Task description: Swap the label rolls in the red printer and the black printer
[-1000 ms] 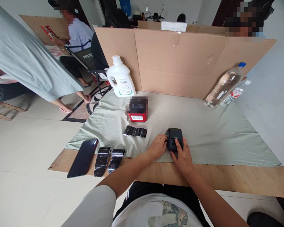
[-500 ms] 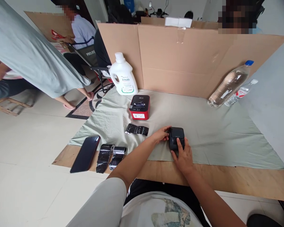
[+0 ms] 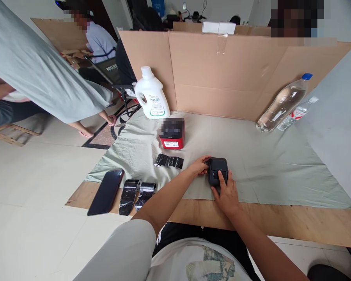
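A small black boxy device (image 3: pixel 218 164), which looks like a portable printer, lies flat on the cloth before me. My left hand (image 3: pixel 199 166) has its fingers curled against the device's left side. Around the lower right of it is my right hand (image 3: pixel 227 191), thumb at the near edge, one finger on top and the others along the right side. Left of my hands lie a short black roll (image 3: pixel 169 160) and two shiny black rolls, one (image 3: pixel 130 197) beside the other (image 3: pixel 146 191). A red-and-black box (image 3: pixel 172 143) stands farther back.
A dark phone (image 3: pixel 105 192) lies at the table's left front. A white jug (image 3: pixel 152 95) stands against the cardboard screen (image 3: pixel 216 74). A large clear bottle (image 3: pixel 283 103) and a smaller bottle (image 3: pixel 296 114) lean at the back right. Other people are left and behind the screen.
My hands and the black device keep the same places. The view has shifted very slightly. At the back left, the seated person no longer shows the red item held up earlier.
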Tool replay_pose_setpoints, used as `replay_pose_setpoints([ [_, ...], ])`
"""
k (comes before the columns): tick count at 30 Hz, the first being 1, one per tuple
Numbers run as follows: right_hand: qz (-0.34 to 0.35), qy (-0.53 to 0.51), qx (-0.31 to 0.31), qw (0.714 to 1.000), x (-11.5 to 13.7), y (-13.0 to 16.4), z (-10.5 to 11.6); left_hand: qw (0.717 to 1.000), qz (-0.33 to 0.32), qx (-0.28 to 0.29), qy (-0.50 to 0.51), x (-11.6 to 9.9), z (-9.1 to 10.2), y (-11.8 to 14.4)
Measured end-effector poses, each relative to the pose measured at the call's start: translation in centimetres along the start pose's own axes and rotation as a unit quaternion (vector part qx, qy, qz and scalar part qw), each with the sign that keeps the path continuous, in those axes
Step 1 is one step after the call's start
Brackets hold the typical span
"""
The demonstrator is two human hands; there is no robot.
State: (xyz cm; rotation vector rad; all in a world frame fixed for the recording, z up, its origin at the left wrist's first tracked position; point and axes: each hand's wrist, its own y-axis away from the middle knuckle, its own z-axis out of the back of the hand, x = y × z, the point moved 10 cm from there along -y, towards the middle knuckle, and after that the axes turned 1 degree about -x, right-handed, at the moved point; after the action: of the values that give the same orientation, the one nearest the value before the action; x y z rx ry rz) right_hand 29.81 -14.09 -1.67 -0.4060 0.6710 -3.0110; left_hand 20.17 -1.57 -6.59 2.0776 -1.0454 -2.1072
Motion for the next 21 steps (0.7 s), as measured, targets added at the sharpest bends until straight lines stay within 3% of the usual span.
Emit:
replay_pose_setpoints([
  [9, -0.047, -0.029, 0.026, 0.998, -2.1, -2.3, 0.8, 1.0, -0.001, -0.007, 0.002, 0.0, 0.1, 0.0],
  [15, -0.022, -0.038, -0.009, 0.999, -2.2, -3.6, 1.6, 1.0, -0.02, -0.007, 0.007, -0.2, 0.0, 0.1],
  [21, 0.019, -0.191, -0.009, 0.981, -3.1, -6.9, 1.2, 0.999, -0.034, -0.006, 0.02, -0.4, -0.1, 0.4],
])
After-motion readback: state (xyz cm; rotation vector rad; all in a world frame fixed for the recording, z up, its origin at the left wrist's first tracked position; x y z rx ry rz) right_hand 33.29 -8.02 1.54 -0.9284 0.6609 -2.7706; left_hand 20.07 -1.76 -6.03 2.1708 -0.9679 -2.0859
